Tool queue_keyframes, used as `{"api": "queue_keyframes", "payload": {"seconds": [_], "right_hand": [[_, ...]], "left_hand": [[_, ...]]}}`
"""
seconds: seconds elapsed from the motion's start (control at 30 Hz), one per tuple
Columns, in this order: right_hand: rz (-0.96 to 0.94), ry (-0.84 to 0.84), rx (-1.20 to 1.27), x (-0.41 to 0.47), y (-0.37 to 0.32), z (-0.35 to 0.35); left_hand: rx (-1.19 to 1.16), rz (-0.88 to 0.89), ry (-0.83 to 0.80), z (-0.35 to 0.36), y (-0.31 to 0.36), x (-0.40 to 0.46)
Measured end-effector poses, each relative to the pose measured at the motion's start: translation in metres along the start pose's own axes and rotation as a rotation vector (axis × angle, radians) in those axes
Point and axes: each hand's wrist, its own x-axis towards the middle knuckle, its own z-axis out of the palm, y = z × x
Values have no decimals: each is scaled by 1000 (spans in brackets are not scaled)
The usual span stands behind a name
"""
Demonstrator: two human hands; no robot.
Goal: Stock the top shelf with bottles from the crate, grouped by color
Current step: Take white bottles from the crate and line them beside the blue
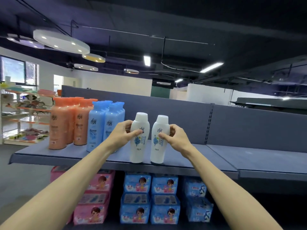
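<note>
Two bare arms reach up from the lower corners toward the middle of the top shelf. Each hand holds one white bottle. The left hand curls round the left white bottle, thumb across the label and fingers tucked behind at about nine o'clock of it. The right hand pinches the right white bottle from its three o'clock side, thumb on the label, fingers bent round the back. Both bottles stand upright, just beside each other near the front lip of the shelf; whether their bases rest fully on the board is hard to say, perhaps they do.

At ten o'clock from the hands stand the blue bottles, and further left the orange bottles, each colour in its own cluster. The left forearm covers the foot of the nearest blue bottle, and rear rows in both clusters are mostly hidden. Below the shelf, at six o'clock, lie pink packs and blue packs, partly cut off by the arms. Label print is too small to read.
</note>
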Motion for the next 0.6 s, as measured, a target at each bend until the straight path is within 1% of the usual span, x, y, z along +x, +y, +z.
{"api": "queue_keyframes", "payload": {"seconds": [0.3, 0.47, 0.6], "right_hand": [[0, -49, 84, 11, 20, 3], [-9, -62, 64, 9, 33, 7], [-15, -89, -1, 1, 52, 17]], "left_hand": [[35, -34, 1, 2, -19, 13], [28, -44, -2, 1, -23, 15], [85, -94, -85, 1, -41, 8]]}}
